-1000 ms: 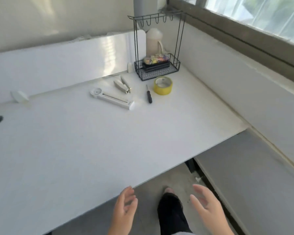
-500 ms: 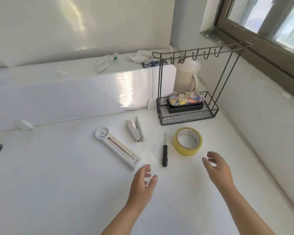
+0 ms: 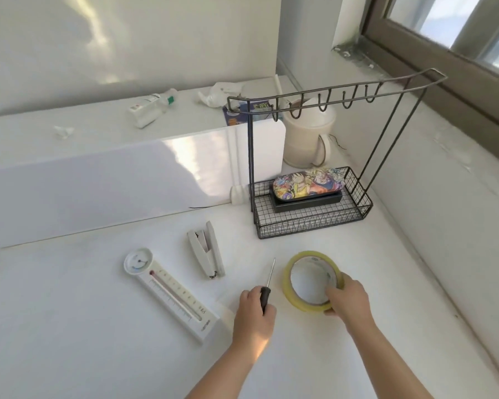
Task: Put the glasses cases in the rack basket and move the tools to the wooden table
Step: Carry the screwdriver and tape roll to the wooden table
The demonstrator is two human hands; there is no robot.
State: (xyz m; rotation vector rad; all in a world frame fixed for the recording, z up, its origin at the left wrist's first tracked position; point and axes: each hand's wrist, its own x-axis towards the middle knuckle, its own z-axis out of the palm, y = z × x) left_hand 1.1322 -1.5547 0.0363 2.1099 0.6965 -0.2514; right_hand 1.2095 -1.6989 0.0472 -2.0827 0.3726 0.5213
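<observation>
2 glasses cases (image 3: pixel 308 188) sit stacked in the rack basket (image 3: pixel 311 223), well beyond both hands, so that half of the task looks done and the tool-moving half is in hand. The left hand (image 3: pixel 254 315) is closed around the black handle of the screwdriver (image 3: pixel 267 286), whose shaft points away from the fingers toward the basket. The right hand (image 3: pixel 346 298) grasps the near rim of the yellow tape roll (image 3: pixel 313 280), fingers curled inside the ring; the roll seems to rest on the white table (image 3: pixel 69 326).

Left of the left hand lie 2 untouched tools: a white stapler (image 3: pixel 206 256) just beyond it and a thermometer (image 3: pixel 170 289) beside it.

Next, judging by the task, both hands should lift their loads and carry them to the wooden table, which is not in view. Then the remaining 2 tools need a second trip.
</observation>
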